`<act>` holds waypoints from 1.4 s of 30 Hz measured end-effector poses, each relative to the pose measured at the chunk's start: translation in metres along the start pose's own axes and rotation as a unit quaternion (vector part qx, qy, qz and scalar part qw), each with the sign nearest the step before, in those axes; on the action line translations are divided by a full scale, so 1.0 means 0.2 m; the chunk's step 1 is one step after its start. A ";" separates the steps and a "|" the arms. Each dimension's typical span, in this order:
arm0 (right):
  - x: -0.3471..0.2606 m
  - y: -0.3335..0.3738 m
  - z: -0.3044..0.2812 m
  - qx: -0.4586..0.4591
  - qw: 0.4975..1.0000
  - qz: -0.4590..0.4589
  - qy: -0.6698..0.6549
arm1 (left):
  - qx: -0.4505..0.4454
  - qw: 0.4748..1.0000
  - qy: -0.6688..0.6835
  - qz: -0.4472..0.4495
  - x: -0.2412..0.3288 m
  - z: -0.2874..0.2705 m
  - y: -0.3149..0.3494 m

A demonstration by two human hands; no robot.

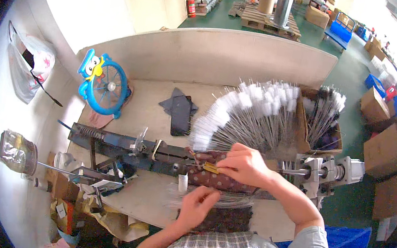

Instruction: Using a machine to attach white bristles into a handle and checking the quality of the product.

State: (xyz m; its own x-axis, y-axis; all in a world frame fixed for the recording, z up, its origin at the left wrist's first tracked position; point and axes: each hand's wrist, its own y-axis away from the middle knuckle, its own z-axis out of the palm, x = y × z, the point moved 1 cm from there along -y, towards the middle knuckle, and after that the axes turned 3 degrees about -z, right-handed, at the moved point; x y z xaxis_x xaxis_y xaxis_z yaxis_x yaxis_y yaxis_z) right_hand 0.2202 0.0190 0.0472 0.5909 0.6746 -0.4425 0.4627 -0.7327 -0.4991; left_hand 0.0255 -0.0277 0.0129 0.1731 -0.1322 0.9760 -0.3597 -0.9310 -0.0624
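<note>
My right hand (244,164) is closed around a small yellow, brass-coloured piece (210,167) above the middle of a long dark metal bench device (169,164). Beneath that hand a brown polka-dot cloth (226,180) covers part of the device. Nearer to me, my left hand (199,206) has its thumb and fingers drawn together at a layer of thin metal wires (233,202); whether a wire is between the fingertips is too fine to tell. A short white tube (182,183) stands just beyond the left hand.
White-tipped wire brushes (264,104) fan out at the back, beside a cardboard box (301,121) of dark brushes. A phone (180,115) and a blue cartoon-shaped fan (109,87) are at back left. Shaft clamps and a motor (350,170) sit at the right end.
</note>
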 end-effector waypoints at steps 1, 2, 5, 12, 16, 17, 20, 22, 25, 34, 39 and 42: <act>-0.01 -0.04 0.07 0.020 1.000 -0.001 -0.016 | -0.056 0.911 0.247 -0.327 -0.11 0.02 0.02; -0.01 -0.08 0.13 0.020 1.000 -0.004 -0.018 | -0.047 0.831 0.375 -0.409 -0.22 -0.01 0.01; -0.05 -0.14 0.22 0.060 0.997 0.008 0.038 | -0.024 0.646 0.637 -0.421 -0.47 -0.17 0.02; -0.02 -0.14 0.26 0.037 0.996 0.036 0.076 | 0.066 0.892 0.423 -0.145 -0.01 -0.21 -0.13; -0.05 -0.16 0.25 0.021 0.995 0.023 0.091 | -0.008 0.972 -0.109 -0.208 -0.31 -0.15 -0.14; -0.05 -0.18 0.26 0.016 0.994 0.010 0.105 | 0.015 0.972 -0.153 -0.176 -0.44 -0.16 -0.13; -0.03 -0.14 0.25 0.009 0.996 0.008 0.085 | 0.057 0.977 -0.128 -0.161 -0.29 -0.13 -0.13; -0.02 -0.12 0.19 0.011 0.997 0.000 0.079 | 0.071 0.983 -0.073 -0.150 -0.38 -0.11 -0.12; 0.04 -0.06 -0.02 -0.051 0.992 0.012 0.119 | 0.050 0.980 0.127 -0.147 -0.30 -0.02 -0.12; 0.05 0.05 -0.19 -0.064 0.985 0.054 0.150 | 0.048 0.987 0.072 -0.135 -0.36 -0.03 -0.12; 0.11 -0.06 -0.10 -0.109 0.981 0.032 0.155 | -0.015 0.991 -0.045 -0.122 -0.30 -0.12 -0.14; 0.20 -0.18 0.01 -0.320 0.929 0.121 0.140 | 0.042 0.993 -0.045 -0.100 -0.35 -0.22 -0.09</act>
State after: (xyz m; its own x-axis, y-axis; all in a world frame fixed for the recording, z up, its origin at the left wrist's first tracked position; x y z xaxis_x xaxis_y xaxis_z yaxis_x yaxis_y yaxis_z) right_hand 0.2256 0.0721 0.0455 0.8360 0.4992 -0.2278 0.5396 -0.8235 0.1752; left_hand -0.0196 0.0134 -0.0449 0.3168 0.0316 0.9480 -0.2320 -0.9665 0.1097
